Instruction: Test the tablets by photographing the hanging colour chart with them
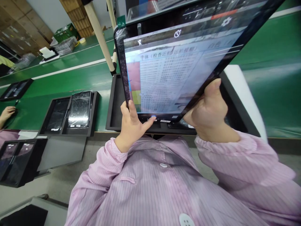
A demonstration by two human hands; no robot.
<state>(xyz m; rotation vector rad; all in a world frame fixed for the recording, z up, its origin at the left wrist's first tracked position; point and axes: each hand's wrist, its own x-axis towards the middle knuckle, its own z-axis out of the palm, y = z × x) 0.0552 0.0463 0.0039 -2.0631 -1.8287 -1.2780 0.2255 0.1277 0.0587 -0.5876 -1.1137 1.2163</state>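
Note:
I hold a large black tablet [178, 56] tilted up in front of me, its screen lit with a chart of small text and coloured squares. My left hand [131, 125] grips its lower left corner, fingers behind the edge and thumb pressed on a blue button at the bottom of the screen. My right hand [208, 110] clasps the lower right edge, thumb on the bezel. Both sleeves are pink striped. Under the tablet sits a black tray [115, 103] on the green belt.
A second black tray [92, 110] to the left carries two tablets [80, 108] in film. Another person's hand [7, 113] rests at the far left. More dark trays [16, 163] stand at lower left. A cream post [100, 34] rises behind; cardboard boxes [23, 22] are stacked far back.

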